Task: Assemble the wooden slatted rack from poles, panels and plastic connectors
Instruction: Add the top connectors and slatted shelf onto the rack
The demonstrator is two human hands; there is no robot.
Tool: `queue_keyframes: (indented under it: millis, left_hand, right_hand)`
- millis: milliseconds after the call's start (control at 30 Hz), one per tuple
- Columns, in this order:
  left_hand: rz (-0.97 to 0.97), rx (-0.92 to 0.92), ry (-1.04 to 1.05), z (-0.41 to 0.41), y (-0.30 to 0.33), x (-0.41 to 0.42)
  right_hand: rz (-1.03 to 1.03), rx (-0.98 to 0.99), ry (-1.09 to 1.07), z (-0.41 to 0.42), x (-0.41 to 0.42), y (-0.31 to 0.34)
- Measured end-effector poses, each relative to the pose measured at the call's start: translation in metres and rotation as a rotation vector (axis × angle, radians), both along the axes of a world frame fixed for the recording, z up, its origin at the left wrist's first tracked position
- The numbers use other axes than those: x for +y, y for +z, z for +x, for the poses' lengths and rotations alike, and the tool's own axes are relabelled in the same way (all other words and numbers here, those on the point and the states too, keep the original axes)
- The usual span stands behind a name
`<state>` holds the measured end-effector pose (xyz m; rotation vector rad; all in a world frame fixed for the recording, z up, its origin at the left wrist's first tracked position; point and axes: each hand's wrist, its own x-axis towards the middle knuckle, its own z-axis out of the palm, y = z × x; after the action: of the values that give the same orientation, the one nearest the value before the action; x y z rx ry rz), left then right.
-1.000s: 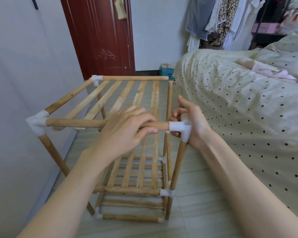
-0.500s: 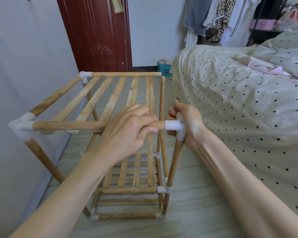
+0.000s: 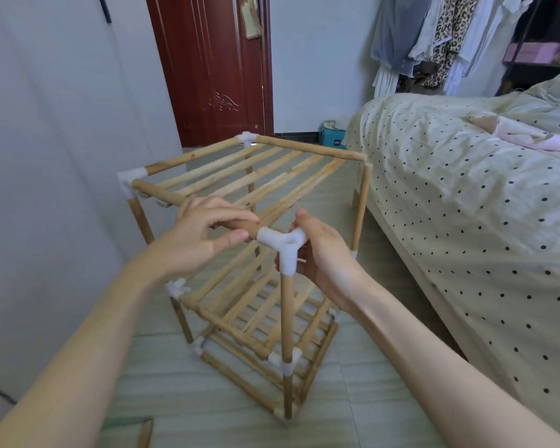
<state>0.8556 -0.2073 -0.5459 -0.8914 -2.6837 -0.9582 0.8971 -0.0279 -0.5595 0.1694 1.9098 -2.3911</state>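
The wooden slatted rack (image 3: 259,176) stands upright on the floor with three slatted levels and white plastic corner connectors. My left hand (image 3: 204,237) grips the top front pole (image 3: 162,197) close to its right end. My right hand (image 3: 324,257) holds the white three-way connector (image 3: 282,245) at the near top corner from behind, thumb up beside it. That connector sits on the near upright pole (image 3: 286,321). One socket of the connector faces me and looks empty. The top right pole (image 3: 361,205) hangs down at the far right corner.
A bed with a dotted cover (image 3: 466,189) lies close on the right. A white wall (image 3: 46,156) runs along the left, a dark red door (image 3: 214,66) behind the rack. Clothes (image 3: 440,37) hang at the back. A loose wooden pole end (image 3: 144,434) lies on the floor at bottom left.
The rack has turned, so its near right corner now points toward me. Both hands kept their holds on the front pole and the corner connector.
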Motion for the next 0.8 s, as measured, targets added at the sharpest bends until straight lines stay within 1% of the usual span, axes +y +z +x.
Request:
queue_keyframes:
  millis: [33,100,133,200,233,267,333,467,633,733,800]
  left_hand:
    - [0.062,-0.035,0.023,0.002,0.0,-0.001]
    - [0.149,-0.013,0.115,0.004,0.0,0.007]
    - [0.132,0.025,0.181,0.005,-0.002,0.015]
    - [0.0,0.13,0.294,0.007,-0.007,0.028]
    - [-0.061,0.15,0.322,0.007,-0.011,0.032]
    - [-0.094,0.144,0.333,0.007,-0.014,0.034]
    - [-0.096,0.141,0.331,0.002,-0.019,0.034]
    - [-0.107,0.201,0.344,0.0,-0.028,0.036]
    - [-0.127,0.214,0.357,-0.002,-0.032,0.035]
    - [-0.15,0.223,0.355,0.001,-0.031,0.035]
    - [-0.124,0.265,0.345,0.005,-0.033,0.034]
  right_hand:
    - [0.019,0.025,0.023,0.002,-0.002,-0.004]
    - [0.059,0.072,0.081,0.003,-0.005,-0.012]
    - [0.093,0.112,0.124,0.004,-0.006,-0.016]
    - [0.14,0.161,0.217,0.005,-0.008,-0.024]
    - [0.141,0.157,0.24,0.006,-0.008,-0.026]
    - [0.133,0.149,0.249,0.006,-0.009,-0.028]
    - [0.098,0.128,0.233,0.005,-0.014,-0.031]
    - [-0.06,0.091,0.175,0.002,-0.025,-0.036]
    - [-0.082,0.141,0.158,-0.002,-0.024,-0.04]
    - [-0.048,0.145,0.149,-0.001,-0.024,-0.04]
    - [-0.04,0.142,0.142,0.001,-0.025,-0.04]
